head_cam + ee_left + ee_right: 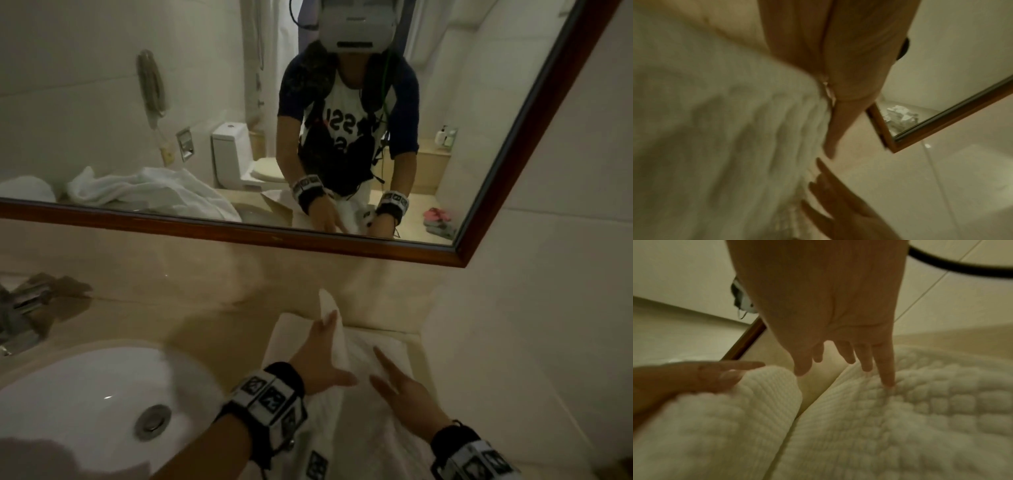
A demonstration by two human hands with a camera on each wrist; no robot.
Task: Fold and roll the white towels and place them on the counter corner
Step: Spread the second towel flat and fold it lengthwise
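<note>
A white waffle-textured towel (363, 421) lies on the counter (226, 329) in the right corner, beside the wall. My left hand (318, 356) has straight fingers and props up the towel's left flap (330, 308), which stands on edge against the palm. In the right wrist view that raised flap (756, 399) curves over beside the left hand (694, 379). My right hand (400, 387) is spread with fingertips (888, 382) pressing the flat part of the towel (910, 418). The left wrist view shows the left hand (838, 68) beside the blurred towel (715, 129).
A white sink basin (85, 394) and chrome faucet (24, 308) sit left of the towel. The wood-framed mirror (239, 234) hangs above the counter, the tiled wall (531, 342) closes the right side. A crumpled white towel (147, 192) appears in the mirror's reflection.
</note>
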